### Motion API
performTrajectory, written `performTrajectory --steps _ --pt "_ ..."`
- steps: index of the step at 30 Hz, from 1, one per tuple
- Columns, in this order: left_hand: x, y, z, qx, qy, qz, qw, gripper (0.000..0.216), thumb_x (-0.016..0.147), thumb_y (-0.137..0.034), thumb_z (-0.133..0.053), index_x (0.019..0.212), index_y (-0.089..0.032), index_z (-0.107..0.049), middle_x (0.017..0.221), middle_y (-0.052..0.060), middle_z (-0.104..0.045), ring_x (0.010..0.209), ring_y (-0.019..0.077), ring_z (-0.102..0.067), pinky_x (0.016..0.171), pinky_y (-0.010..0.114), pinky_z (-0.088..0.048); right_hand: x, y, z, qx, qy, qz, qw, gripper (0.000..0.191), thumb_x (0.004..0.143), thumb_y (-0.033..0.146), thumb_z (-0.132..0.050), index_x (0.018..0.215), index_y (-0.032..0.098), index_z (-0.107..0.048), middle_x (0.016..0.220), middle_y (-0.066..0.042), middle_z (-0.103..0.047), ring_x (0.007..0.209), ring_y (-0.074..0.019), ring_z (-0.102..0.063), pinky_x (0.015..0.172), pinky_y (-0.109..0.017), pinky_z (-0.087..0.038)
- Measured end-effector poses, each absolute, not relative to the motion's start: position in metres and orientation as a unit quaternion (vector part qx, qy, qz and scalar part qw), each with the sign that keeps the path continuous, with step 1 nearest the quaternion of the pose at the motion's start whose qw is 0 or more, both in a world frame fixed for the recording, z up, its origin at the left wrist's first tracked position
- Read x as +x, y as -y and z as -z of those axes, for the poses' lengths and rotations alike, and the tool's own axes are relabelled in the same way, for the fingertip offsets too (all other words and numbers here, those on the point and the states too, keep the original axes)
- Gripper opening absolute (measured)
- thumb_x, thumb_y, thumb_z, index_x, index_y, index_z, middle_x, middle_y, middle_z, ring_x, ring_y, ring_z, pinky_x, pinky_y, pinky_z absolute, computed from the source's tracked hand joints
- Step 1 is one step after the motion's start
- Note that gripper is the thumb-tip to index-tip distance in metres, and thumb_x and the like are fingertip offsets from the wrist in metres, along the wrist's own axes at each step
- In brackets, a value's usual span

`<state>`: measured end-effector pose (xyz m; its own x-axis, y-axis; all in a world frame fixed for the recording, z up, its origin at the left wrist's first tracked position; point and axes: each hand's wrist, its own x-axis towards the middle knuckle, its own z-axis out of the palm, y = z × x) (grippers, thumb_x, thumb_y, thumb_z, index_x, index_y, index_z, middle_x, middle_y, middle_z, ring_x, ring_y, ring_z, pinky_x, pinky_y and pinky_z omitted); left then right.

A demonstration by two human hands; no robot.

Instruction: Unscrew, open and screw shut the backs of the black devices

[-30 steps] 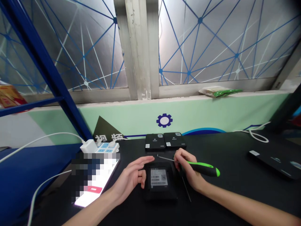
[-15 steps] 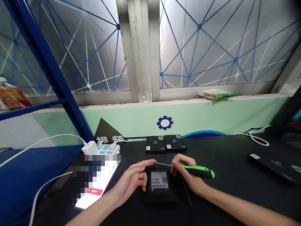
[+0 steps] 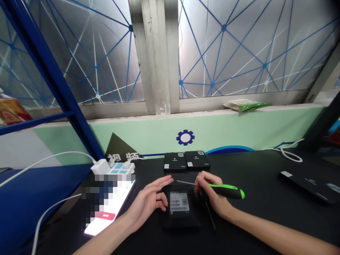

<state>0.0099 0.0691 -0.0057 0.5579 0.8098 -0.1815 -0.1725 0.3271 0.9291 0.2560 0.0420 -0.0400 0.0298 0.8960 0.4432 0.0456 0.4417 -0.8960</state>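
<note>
A black box (image 3: 195,216) with a white printed label lies flat on the black table. My left hand (image 3: 148,202) is at its left edge, fingers stretched out past its far corner and thumb by its side. My right hand (image 3: 212,189) grips a green-and-black screwdriver (image 3: 230,191) behind its shaft, which points left over the box's far edge. The screwdriver's tip is a short gap from my left fingertips. Below my right hand a second thin metal shaft (image 3: 210,215) slants toward me; its upper end is hidden by the hand, so I cannot tell whether it is held.
Two black boxes (image 3: 174,162) (image 3: 197,160) lie side by side against the wall. Another black device (image 3: 309,184) is at the right. On the left are a lit phone-like screen (image 3: 117,205), a power strip (image 3: 121,168) and white cables (image 3: 53,154).
The screwdriver tip has come away from my left fingertips, leaving a small gap. My right hand has moved slightly right with the screwdriver. The view has shifted a little.
</note>
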Motion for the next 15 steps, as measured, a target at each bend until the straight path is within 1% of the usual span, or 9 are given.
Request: performTrajectory --steps 2,4,6,7,9,10,11,13,15 --pt "0.011 -0.069 0.008 0.499 -0.351 -0.348 0.712 0.038 0.091 -0.029 -0.053 0.127 -0.018 -0.063 0.141 0.017 -0.052 0.066 0.0136 -0.054 0.059 0.028 -0.044 0.256 -0.042 0.038 -0.396 0.601 -0.347 0.602 0.039 0.096 0.043 -0.055 0.065 0.019 -0.057 0.061 -0.001 -0.058 0.057 -0.015 -0.052 0.054 -0.027 -0.041" --pt "0.011 -0.069 0.012 0.543 -0.382 -0.373 0.648 0.03 0.09 -0.03 -0.057 0.116 -0.018 -0.065 0.129 0.014 -0.06 0.062 0.0124 -0.052 0.057 0.027 -0.043 0.256 -0.042 0.038 -0.4 0.599 -0.345 0.602 0.039 0.096 0.043 -0.055 0.065 0.02 -0.057 0.061 -0.001 -0.057 0.057 -0.015 -0.052 0.054 -0.027 -0.041" --pt "0.012 -0.069 0.016 0.595 -0.412 -0.386 0.572 0.023 0.089 -0.033 -0.061 0.107 -0.019 -0.065 0.106 0.008 -0.065 0.057 0.0121 -0.049 0.054 0.026 -0.041 0.256 -0.043 0.038 -0.406 0.595 -0.344 0.602 0.039 0.096 0.044 -0.055 0.065 0.02 -0.056 0.061 -0.001 -0.056 0.057 -0.015 -0.051 0.053 -0.026 -0.04" --pt "0.012 -0.069 0.018 0.618 -0.424 -0.386 0.538 0.02 0.089 -0.035 -0.061 0.102 -0.02 -0.064 0.09 0.004 -0.064 0.055 0.0124 -0.047 0.053 0.026 -0.039 0.256 -0.043 0.039 -0.411 0.593 -0.343 0.602 0.039 0.096 0.044 -0.055 0.065 0.02 -0.056 0.061 0.0 -0.056 0.057 -0.015 -0.051 0.053 -0.026 -0.04" --pt "0.011 -0.068 0.02 0.661 -0.439 -0.38 0.475 0.018 0.089 -0.038 -0.062 0.093 -0.021 -0.062 0.064 -0.004 -0.05 0.053 0.0131 -0.042 0.053 0.024 -0.035 0.257 -0.044 0.04 -0.417 0.592 -0.339 0.601 0.04 0.096 0.045 -0.055 0.064 0.02 -0.055 0.061 0.0 -0.054 0.057 -0.015 -0.05 0.053 -0.027 -0.039" --pt "0.011 -0.067 0.019 0.68 -0.446 -0.375 0.445 0.018 0.089 -0.039 -0.063 0.088 -0.021 -0.06 0.058 -0.006 -0.043 0.053 0.0132 -0.04 0.053 0.024 -0.032 0.257 -0.045 0.041 -0.419 0.592 -0.337 0.6 0.04 0.096 0.045 -0.054 0.065 0.02 -0.054 0.061 0.0 -0.054 0.057 -0.015 -0.05 0.054 -0.027 -0.039" --pt "0.011 -0.066 0.019 0.697 -0.453 -0.368 0.417 0.02 0.089 -0.039 -0.064 0.082 -0.021 -0.058 0.057 -0.007 -0.04 0.053 0.0132 -0.038 0.053 0.024 -0.029 0.257 -0.045 0.041 -0.421 0.592 -0.337 0.599 0.039 0.096 0.045 -0.055 0.066 0.02 -0.054 0.061 0.0 -0.053 0.057 -0.0149 -0.049 0.054 -0.027 -0.039" --pt "0.011 -0.065 0.017 0.729 -0.465 -0.351 0.36 0.026 0.085 -0.039 -0.068 0.073 -0.021 -0.054 0.059 -0.006 -0.043 0.054 0.0131 -0.036 0.053 0.025 -0.024 0.258 -0.045 0.042 -0.427 0.59 -0.336 0.597 0.037 0.095 0.044 -0.055 0.068 0.02 -0.053 0.061 0.002 -0.051 0.057 -0.0144 -0.047 0.054 -0.027 -0.037" --pt "0.011 -0.063 0.016 0.759 -0.475 -0.325 0.305 0.03 0.081 -0.039 -0.072 0.068 -0.022 -0.051 0.06 -0.004 -0.046 0.054 0.0136 -0.036 0.053 0.026 -0.02 0.257 -0.046 0.042 -0.437 0.586 -0.327 0.599 0.037 0.095 0.044 -0.056 0.067 0.021 -0.05 0.06 0.003 -0.047 0.056 -0.0135 -0.043 0.054 -0.026 -0.034"
